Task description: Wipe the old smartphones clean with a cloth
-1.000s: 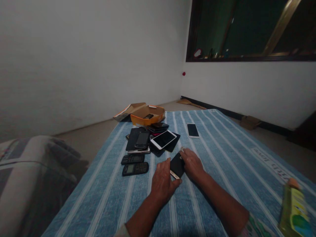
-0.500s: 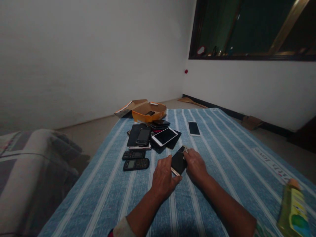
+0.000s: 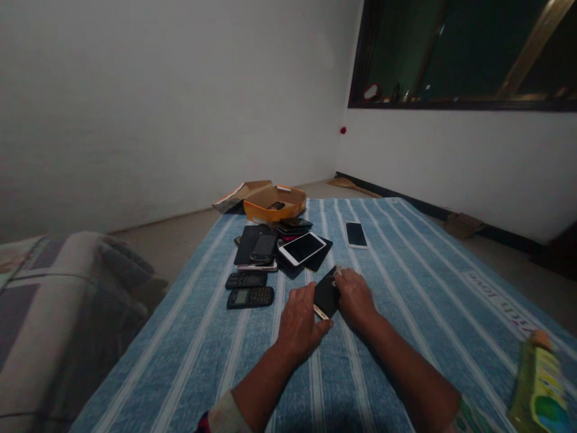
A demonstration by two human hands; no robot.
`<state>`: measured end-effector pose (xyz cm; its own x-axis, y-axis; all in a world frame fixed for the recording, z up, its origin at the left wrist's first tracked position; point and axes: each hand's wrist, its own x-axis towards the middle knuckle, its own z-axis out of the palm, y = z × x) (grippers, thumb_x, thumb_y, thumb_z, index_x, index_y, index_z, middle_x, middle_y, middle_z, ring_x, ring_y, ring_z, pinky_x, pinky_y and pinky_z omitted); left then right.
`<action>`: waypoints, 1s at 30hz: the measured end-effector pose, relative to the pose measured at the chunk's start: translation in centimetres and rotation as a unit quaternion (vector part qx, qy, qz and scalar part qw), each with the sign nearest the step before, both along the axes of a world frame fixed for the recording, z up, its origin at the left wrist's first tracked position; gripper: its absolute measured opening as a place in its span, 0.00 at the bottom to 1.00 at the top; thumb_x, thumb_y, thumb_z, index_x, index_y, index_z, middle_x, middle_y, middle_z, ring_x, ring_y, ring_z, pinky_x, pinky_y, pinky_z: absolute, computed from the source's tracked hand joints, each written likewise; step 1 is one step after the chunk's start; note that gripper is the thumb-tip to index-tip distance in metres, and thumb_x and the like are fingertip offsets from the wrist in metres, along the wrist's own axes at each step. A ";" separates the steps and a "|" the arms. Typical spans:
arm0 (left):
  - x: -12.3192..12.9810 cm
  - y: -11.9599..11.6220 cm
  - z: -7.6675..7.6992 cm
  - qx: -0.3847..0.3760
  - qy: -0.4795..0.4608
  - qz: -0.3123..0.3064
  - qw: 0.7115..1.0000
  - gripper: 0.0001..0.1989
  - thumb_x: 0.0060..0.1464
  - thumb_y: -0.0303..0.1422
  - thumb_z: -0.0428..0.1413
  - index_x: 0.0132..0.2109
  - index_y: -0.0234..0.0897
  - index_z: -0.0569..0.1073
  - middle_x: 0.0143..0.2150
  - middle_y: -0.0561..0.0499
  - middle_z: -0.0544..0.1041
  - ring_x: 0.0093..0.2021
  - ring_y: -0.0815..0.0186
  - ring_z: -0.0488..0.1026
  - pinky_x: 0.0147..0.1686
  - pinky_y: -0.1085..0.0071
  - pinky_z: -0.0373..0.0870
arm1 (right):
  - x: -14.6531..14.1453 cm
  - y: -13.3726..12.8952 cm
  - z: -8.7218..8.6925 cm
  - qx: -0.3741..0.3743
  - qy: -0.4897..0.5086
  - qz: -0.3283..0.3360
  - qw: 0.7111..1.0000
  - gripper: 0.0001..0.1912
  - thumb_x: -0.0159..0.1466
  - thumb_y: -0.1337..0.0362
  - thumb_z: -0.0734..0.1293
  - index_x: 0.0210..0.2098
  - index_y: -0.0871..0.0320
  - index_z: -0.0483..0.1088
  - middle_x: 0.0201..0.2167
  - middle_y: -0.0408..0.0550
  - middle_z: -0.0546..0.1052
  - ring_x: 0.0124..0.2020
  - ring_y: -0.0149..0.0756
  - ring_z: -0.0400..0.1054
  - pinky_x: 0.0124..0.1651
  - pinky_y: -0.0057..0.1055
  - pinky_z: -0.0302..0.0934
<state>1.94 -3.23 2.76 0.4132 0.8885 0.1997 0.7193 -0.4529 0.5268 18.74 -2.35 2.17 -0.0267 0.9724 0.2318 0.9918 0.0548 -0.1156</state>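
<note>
A dark smartphone [image 3: 326, 293] with a light lower edge lies slanted on the striped cloth. My left hand [image 3: 298, 319] is closed on its left side and near corner, holding it steady. Over its upper right part, my right hand [image 3: 356, 297] is bent with the fingers pressed onto the back. A small pale crumpled piece, perhaps cloth [image 3: 338, 270], pokes out from under those fingers and is mostly hidden. Left of my hands are two black keypad phones [image 3: 250, 297]. Beyond them is a pile of phones, with a white smartphone [image 3: 302, 248] on top.
An open orange cardboard box [image 3: 274, 211] with a dark phone inside stands at the far end. Another white smartphone [image 3: 356, 234] lies alone to the right. A bottle of yellow-green liquid [image 3: 538, 385] is at the near right. Grey fabric [image 3: 67, 325] covers something at the left.
My right hand has shifted slightly over the smartphone's upper part, and the pale piece shows less. My left hand keeps its hold. The view has turned slightly.
</note>
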 end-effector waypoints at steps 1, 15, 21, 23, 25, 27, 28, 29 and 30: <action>0.0 0.0 0.1 -0.003 0.002 0.002 1.000 0.39 0.45 0.32 0.65 0.62 0.32 0.59 0.56 0.40 0.70 0.56 0.49 0.64 0.56 0.54 0.64 | -0.2 0.4 0.1 0.001 0.000 0.002 1.000 0.17 0.65 0.74 0.58 0.50 0.61 0.72 0.49 0.57 0.74 0.53 0.45 0.62 0.55 0.36 0.53; 0.0 0.0 0.1 0.008 -0.004 -0.003 1.000 0.37 0.44 0.32 0.65 0.60 0.38 0.61 0.54 0.45 0.71 0.53 0.50 0.66 0.53 0.55 0.65 | -0.1 0.8 -0.2 0.006 0.004 0.018 1.000 0.18 0.65 0.75 0.57 0.50 0.61 0.72 0.51 0.58 0.73 0.54 0.45 0.61 0.56 0.37 0.53; 0.0 -0.1 0.0 0.014 -0.005 -0.009 1.000 0.35 0.44 0.32 0.65 0.59 0.38 0.62 0.53 0.45 0.71 0.53 0.51 0.66 0.53 0.55 0.65 | 0.1 0.8 -0.1 0.004 0.003 0.024 1.000 0.21 0.65 0.75 0.58 0.55 0.63 0.69 0.55 0.58 0.71 0.56 0.46 0.60 0.57 0.37 0.52; 0.0 -0.1 0.0 0.016 -0.003 -0.011 1.000 0.34 0.45 0.32 0.65 0.59 0.37 0.62 0.52 0.44 0.71 0.53 0.51 0.65 0.53 0.56 0.66 | 0.5 0.0 -0.2 0.004 0.002 0.022 1.000 0.20 0.66 0.74 0.57 0.55 0.62 0.69 0.55 0.58 0.72 0.56 0.46 0.61 0.57 0.37 0.53; 0.0 -0.1 0.0 0.016 -0.001 -0.010 1.000 0.34 0.45 0.33 0.65 0.59 0.36 0.62 0.52 0.44 0.71 0.52 0.51 0.65 0.53 0.55 0.65 | 0.9 -0.9 -0.4 0.007 0.002 0.018 1.000 0.20 0.66 0.73 0.57 0.55 0.62 0.70 0.54 0.58 0.72 0.57 0.46 0.61 0.58 0.37 0.53; 0.0 -0.1 0.1 0.014 -0.001 -0.010 1.000 0.35 0.46 0.33 0.64 0.60 0.37 0.61 0.53 0.44 0.71 0.53 0.51 0.65 0.53 0.55 0.65 | 1.2 -1.6 -0.6 0.009 0.004 0.014 1.000 0.20 0.66 0.74 0.57 0.55 0.61 0.70 0.53 0.58 0.73 0.56 0.45 0.62 0.58 0.37 0.53; 0.0 -0.1 0.1 0.012 -0.001 -0.011 1.000 0.36 0.45 0.32 0.64 0.60 0.38 0.61 0.53 0.45 0.71 0.53 0.51 0.65 0.54 0.55 0.64 | 1.3 -1.8 -0.7 0.013 0.005 0.012 1.000 0.20 0.66 0.74 0.57 0.54 0.61 0.70 0.53 0.58 0.73 0.56 0.45 0.62 0.58 0.37 0.54; 0.0 -0.1 0.1 0.009 -0.003 -0.012 1.000 0.36 0.45 0.32 0.64 0.61 0.39 0.60 0.54 0.45 0.70 0.53 0.51 0.65 0.54 0.54 0.64 | 1.3 -2.0 -0.8 0.017 0.005 0.010 1.000 0.20 0.66 0.74 0.58 0.54 0.61 0.70 0.52 0.57 0.73 0.56 0.45 0.62 0.58 0.37 0.54; 0.0 -0.1 0.1 0.007 -0.004 -0.014 1.000 0.37 0.45 0.32 0.64 0.61 0.39 0.60 0.54 0.45 0.70 0.54 0.51 0.65 0.54 0.54 0.64 | 1.3 -2.2 -0.9 0.022 0.004 0.008 1.000 0.20 0.65 0.74 0.58 0.54 0.61 0.70 0.53 0.57 0.73 0.56 0.45 0.62 0.58 0.37 0.53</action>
<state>1.94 -3.36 2.86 0.4367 0.8735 0.2153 0.7019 -0.4805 0.5258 20.02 -4.51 1.29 -0.0397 0.9610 0.2738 0.9898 0.0754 -0.1212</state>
